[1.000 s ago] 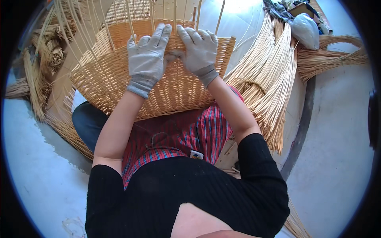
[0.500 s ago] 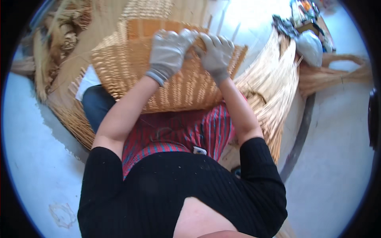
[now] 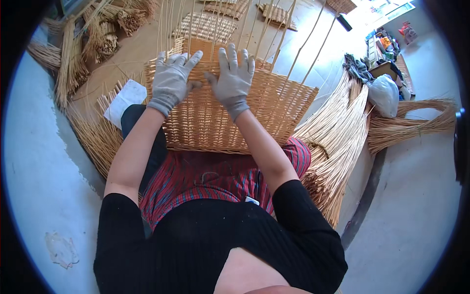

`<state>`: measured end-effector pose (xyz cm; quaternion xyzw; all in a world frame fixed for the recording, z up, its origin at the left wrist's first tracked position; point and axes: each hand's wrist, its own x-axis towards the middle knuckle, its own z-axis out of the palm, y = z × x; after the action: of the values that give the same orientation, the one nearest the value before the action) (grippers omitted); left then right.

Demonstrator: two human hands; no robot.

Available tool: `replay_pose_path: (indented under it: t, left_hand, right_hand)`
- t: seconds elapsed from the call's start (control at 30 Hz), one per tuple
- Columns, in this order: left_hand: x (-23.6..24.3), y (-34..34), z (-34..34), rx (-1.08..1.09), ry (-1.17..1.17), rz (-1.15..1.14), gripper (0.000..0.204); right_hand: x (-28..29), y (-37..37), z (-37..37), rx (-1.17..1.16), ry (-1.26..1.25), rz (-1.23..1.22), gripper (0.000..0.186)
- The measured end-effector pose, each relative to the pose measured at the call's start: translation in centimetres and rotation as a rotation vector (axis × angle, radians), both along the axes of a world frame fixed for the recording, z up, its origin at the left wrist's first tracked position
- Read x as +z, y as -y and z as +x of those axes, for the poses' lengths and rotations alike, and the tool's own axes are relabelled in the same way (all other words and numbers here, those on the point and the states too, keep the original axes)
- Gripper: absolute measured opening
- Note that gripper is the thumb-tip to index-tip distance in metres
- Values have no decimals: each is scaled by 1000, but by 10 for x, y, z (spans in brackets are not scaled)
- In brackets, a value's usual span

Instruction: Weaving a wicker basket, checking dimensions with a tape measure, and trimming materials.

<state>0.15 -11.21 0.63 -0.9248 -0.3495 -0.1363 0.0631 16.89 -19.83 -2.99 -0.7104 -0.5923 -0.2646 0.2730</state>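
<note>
Half-woven wicker basket (image 3: 220, 117) rests on the person's lap, against a striped red apron (image 3: 215, 179). Both hands gloved in grey. Left hand (image 3: 171, 81) lies flat on the basket's upper edge, fingers spread apart. Right hand (image 3: 234, 81) just beside it, fingers likewise spread, palm pressing the weave. Upright stakes (image 3: 274, 29) rise past the fingertips. Bundle of willow rods (image 3: 338, 142) lies on the floor at right.

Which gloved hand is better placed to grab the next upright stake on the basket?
Likely the right hand: its fingers lie spread at the basket rim, directly below the upright stakes. The left hand rests flat further left, beside the corner.
</note>
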Motion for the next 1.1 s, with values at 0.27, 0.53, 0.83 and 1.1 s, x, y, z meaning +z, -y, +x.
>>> replay_pose_path:
  t: [0.27, 0.53, 0.83, 1.1]
  left_hand:
    - [-13, -8, 0, -48, 38, 23, 63]
    - [-56, 94, -27, -77, -13, -120, 85]
    - [-71, 67, 22, 36, -65, -191, 90]
    - [-40, 50, 53, 81, -61, -167, 80]
  right_hand:
    - [-5, -8, 10, 62, -36, 24, 43]
    - [17, 143, -13, 424, -434, -497, 56]
    - [-21, 340, -36, 439, -275, -1130, 34]
    - [-26, 272, 10, 400, -1939, -169, 62]
